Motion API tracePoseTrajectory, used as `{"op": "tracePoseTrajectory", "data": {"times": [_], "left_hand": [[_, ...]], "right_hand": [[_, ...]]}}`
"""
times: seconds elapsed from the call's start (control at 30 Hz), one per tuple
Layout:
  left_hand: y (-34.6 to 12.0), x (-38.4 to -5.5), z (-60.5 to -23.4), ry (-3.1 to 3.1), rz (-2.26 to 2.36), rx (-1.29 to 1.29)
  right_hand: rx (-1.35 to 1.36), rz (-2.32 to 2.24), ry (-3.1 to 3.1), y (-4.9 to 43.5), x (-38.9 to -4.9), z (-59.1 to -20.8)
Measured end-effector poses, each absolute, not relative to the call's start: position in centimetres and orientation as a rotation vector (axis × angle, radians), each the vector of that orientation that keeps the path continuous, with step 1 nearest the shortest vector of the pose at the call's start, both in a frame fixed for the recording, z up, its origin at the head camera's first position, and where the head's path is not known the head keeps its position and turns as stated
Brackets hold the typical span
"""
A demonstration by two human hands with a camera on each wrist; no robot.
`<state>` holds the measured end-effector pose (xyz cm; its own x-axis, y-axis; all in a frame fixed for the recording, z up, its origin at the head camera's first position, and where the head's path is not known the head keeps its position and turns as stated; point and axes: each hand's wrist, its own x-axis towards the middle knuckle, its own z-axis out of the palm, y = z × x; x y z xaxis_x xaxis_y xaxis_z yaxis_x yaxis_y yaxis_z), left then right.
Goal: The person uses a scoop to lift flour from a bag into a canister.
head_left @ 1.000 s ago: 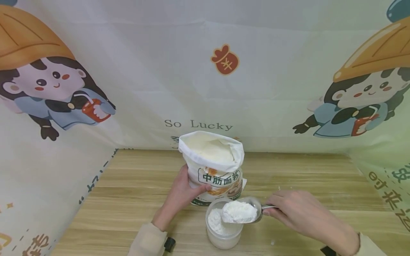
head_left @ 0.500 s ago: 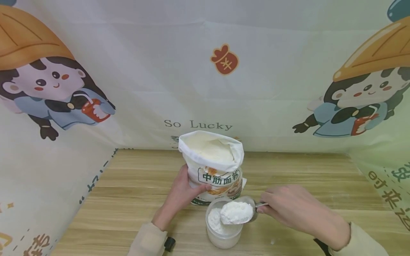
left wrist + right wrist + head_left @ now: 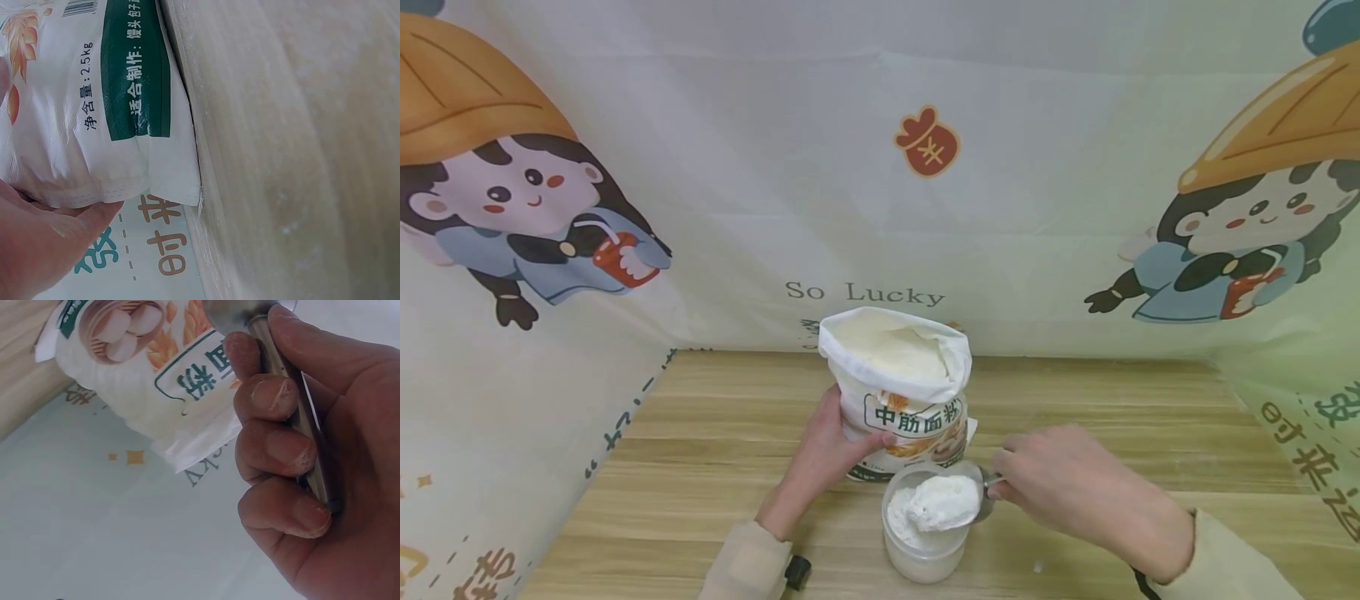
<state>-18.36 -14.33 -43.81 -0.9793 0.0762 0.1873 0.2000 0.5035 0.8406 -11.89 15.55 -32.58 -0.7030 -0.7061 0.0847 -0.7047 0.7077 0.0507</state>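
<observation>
An opened white flour bag (image 3: 917, 417) stands upright on the table, flour showing inside its mouth. My left hand (image 3: 831, 450) grips the bag's left side, thumb across the front; in the left wrist view its fingers (image 3: 94, 219) curl at the bag's edge. Before the bag stands a clear plastic tub (image 3: 922, 567) part filled with flour. My right hand (image 3: 1075, 487) holds a metal scoop (image 3: 983, 493) by its handle, fingers wrapped round it in the right wrist view. The scoop, heaped with flour (image 3: 946, 502), is tilted over the tub's opening.
The wood-grain table (image 3: 715, 433) carries small specks of flour. A printed cloth backdrop (image 3: 760, 167) rises close behind the bag and along both sides. Dark straps show at both wrists.
My right hand has moved left with the scoop, bringing it further over the tub and tilting it more. The left hand, bag and tub have stayed in place.
</observation>
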Motion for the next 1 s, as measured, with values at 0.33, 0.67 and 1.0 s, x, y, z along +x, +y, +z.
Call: {"op": "tracePoseTrajectory", "data": {"times": [0.33,0.67,1.0], "left_hand": [[-14.4,-18.4,-43.8,-2.609,-1.493,-0.248],[-14.3,-18.4,-43.7,-2.612,-1.486,-0.238],[-14.2,-18.4,-43.8,-2.606,-1.487,-0.254]], "right_hand": [[1.18,-0.205,-2.678,14.1,-11.6,-31.6],[1.188,-0.215,-2.542,14.4,-11.5,-31.3],[1.117,-0.101,-2.575,16.2,-11.7,-31.6]]}}
